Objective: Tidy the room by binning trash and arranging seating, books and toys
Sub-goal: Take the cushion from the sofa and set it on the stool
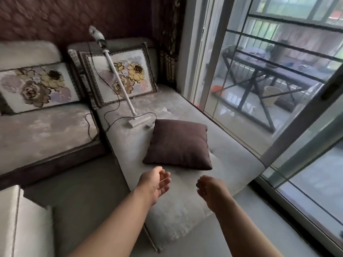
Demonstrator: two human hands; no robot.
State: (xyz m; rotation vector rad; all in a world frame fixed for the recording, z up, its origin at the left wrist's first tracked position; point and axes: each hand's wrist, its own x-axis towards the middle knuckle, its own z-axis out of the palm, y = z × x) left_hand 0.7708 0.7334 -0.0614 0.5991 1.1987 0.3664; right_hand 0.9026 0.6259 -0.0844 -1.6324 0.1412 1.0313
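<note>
Hands: 2, both bare and empty. Left hand [156, 182] has its palm turned inward and fingers loosely spread; right hand [210, 187] has its fingers curled loosely, gripping nothing. Both hover over the near end of the chaise, just short of the cushion.
Cushion [178, 144]: 1, plain dark brown, square — lying flat on the chaise, its near edge just beyond the fingertips.
Chaise [185, 206]: pale grey, running alongside the glass door [278, 89].
Vacuum [121, 78]: white stick type, head resting on the chaise behind the cushion, wand leaning back against a floral pillow; black cord trailing over the seat.
Floral pillows: 2 — one [37, 88] on the left sofa seat, one [118, 75] at the chaise's far end, both propped upright.
</note>
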